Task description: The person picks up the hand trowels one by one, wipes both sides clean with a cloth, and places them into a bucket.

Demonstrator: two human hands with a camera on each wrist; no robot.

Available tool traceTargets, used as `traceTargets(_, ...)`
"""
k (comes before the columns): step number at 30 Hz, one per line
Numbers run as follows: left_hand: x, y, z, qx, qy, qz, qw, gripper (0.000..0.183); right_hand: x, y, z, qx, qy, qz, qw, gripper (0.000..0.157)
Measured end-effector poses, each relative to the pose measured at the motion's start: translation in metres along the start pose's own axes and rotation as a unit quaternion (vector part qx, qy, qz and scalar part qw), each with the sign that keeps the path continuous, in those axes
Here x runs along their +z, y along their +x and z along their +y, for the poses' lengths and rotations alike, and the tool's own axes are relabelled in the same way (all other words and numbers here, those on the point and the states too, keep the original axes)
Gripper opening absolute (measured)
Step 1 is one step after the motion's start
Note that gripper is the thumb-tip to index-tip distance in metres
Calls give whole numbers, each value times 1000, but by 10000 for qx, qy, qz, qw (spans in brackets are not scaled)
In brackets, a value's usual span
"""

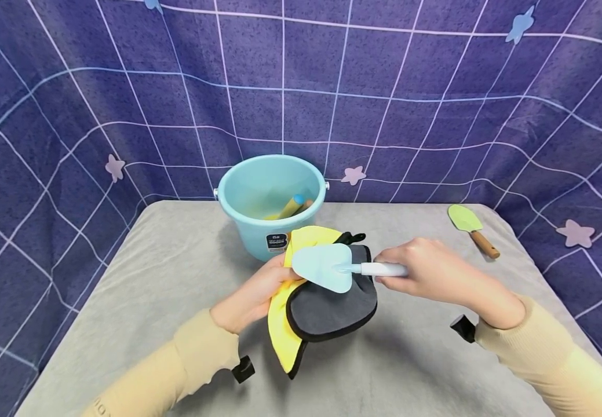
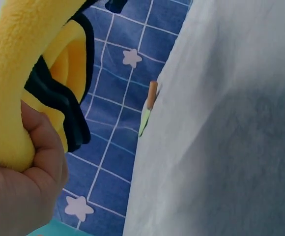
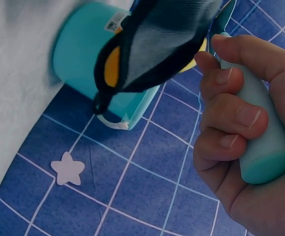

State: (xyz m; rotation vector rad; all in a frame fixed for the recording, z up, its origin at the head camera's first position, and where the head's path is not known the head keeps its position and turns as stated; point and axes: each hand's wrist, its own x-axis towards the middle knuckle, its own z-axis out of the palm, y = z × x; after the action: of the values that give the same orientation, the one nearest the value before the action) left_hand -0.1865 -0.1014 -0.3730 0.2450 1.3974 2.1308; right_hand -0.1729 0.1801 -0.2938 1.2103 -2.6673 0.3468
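Note:
My left hand (image 1: 254,294) grips a yellow plush cloth (image 1: 278,315) with dark grey panels and black edging by its left side, held up above the grey surface. In the left wrist view, the fingers and thumb pinch a thick yellow fold of the cloth (image 2: 7,78). My right hand (image 1: 433,269) holds a pale blue hand trowel (image 1: 324,265) by its handle, blade pointing left. That blade lies in front of the cloth in the head view; whether they touch, I cannot tell. Curled fingers wrap the handle (image 3: 269,166) in the right wrist view.
Behind the cloth stands a light blue bucket (image 1: 251,231), with a yellow, blue-tipped item (image 1: 292,205) and other partly hidden things inside. A green trowel with a wooden handle (image 1: 464,218) lies at the back right. A purple gridded curtain (image 1: 280,104) borders the grey surface (image 1: 175,255).

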Motion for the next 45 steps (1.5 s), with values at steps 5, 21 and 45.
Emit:
traceTargets(5,0,-3,1,59,-275,-414,9987,22,1,0,0,23,57,-21,10000,8)
traceTargets(21,-2,-12,10,-130,-244,-134,9995,21,2,-1,2,53,29,-113,9999,8)
traceTargets(45,-22,-42,26,-187,30,90,9998,28,4,-10,9,31,123,-182,9998,5)
